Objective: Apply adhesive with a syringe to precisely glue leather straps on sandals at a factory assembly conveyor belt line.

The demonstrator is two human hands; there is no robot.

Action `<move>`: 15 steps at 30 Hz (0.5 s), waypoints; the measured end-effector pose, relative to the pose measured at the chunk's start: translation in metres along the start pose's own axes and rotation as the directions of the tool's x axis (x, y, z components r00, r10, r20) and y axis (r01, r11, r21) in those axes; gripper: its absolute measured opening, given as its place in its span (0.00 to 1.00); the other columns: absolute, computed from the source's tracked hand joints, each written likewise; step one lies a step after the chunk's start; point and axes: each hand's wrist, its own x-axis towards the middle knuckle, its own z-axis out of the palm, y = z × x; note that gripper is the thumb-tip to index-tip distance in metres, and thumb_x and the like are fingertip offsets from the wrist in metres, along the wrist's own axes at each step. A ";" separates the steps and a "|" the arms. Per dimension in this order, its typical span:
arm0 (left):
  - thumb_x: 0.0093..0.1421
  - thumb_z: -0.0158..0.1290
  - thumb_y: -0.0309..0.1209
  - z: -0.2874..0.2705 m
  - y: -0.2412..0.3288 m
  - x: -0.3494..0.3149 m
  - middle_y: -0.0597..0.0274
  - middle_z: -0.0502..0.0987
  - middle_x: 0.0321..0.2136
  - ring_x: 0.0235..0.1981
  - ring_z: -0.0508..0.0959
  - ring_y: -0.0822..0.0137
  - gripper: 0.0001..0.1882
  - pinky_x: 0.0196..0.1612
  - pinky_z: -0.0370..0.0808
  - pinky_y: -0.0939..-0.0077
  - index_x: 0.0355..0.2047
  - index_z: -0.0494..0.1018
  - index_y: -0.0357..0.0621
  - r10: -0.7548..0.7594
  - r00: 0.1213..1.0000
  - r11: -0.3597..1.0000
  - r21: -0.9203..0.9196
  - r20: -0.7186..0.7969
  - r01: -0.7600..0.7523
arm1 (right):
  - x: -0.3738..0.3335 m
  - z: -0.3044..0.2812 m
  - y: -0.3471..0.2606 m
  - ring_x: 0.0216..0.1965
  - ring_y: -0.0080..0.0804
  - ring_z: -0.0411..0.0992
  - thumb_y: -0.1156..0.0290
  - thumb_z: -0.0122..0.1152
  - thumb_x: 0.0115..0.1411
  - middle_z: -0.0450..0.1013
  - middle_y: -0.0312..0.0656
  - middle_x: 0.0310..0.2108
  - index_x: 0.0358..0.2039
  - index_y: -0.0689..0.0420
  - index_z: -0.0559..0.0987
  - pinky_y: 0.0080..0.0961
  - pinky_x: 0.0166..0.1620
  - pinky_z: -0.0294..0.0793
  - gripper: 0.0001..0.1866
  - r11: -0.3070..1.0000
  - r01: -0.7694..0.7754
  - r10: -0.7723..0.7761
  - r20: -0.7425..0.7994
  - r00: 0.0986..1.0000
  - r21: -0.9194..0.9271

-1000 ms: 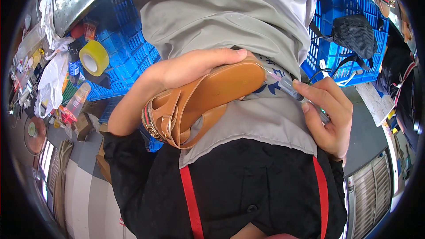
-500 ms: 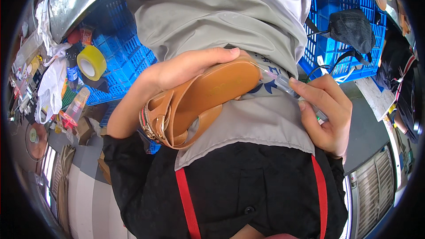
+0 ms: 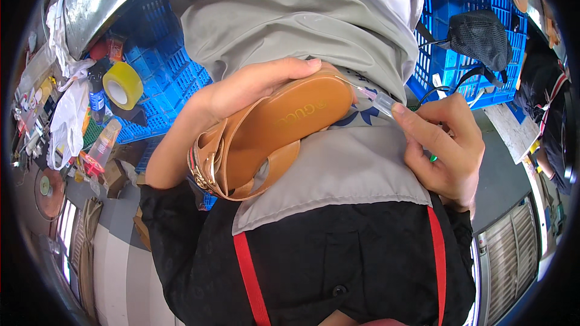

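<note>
A tan sandal (image 3: 290, 122) lies sole-down at a tilt over my lap, its straps and gold-coloured hardware toward the lower left. My left hand (image 3: 266, 83) is closed around its far side, thumb on the rim; the other fingers are hidden beneath. Between the fingers of my right hand (image 3: 444, 145) is a slim clear syringe (image 3: 382, 104) with a pinkish needle hub. Its thin needle reaches to the edge of the sandal's rounded right end; whether it touches is too small to tell. A bit of green shows within my right hand.
A grey apron (image 3: 296, 30) covers my lap. Blue plastic crates (image 3: 166, 84) stand on both sides; a black mesh bag (image 3: 480, 39) rests on the right one. At left are a yellow tape roll (image 3: 122, 86), white plastic bags (image 3: 69, 124) and bottles. A metal edge runs along the upper left.
The sandal has tipped slightly, showing more of its insole, and shifted a little left. My right hand has changed its hold a bit on the syringe, which remains at the sandal's edge.
</note>
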 end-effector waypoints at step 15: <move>0.76 0.50 0.48 0.004 0.005 0.001 0.57 0.82 0.56 0.53 0.81 0.69 0.27 0.59 0.75 0.71 0.60 0.77 0.36 -0.016 1.000 0.999 -0.028 0.007 0.016 | -0.001 -0.003 -0.004 0.28 0.34 0.69 0.87 0.65 0.35 0.73 0.39 0.30 0.47 0.53 0.90 0.29 0.30 0.67 0.33 0.998 0.024 -0.026 -0.032 0.999 -0.056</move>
